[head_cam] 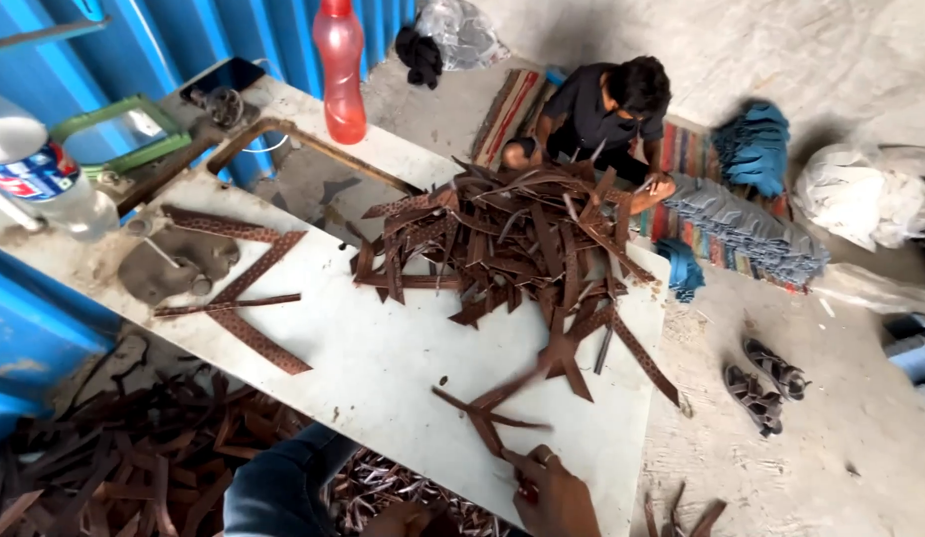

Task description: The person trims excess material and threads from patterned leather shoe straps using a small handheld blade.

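A big heap of brown leather straps (512, 249) lies on a white worktable (383, 358). My right hand (554, 492), at the table's near edge, grips the ends of a few crossed brown straps (487, 410) that are blurred by motion. Only a sliver of my left hand (408, 517) shows at the bottom of the frame, below the table edge, and what its fingers do is hidden. My knee in blue jeans (283, 482) is to its left. A few more patterned straps (246, 298) lie apart on the table's left side.
A red bottle (340, 70) stands at the table's far end, a clear plastic bottle (40, 179) at the left. Another person (601, 109) sits on a striped mat beside stacked grey and blue pieces (741, 229). Sandals (765, 383) and strap scraps (114, 467) lie on the floor.
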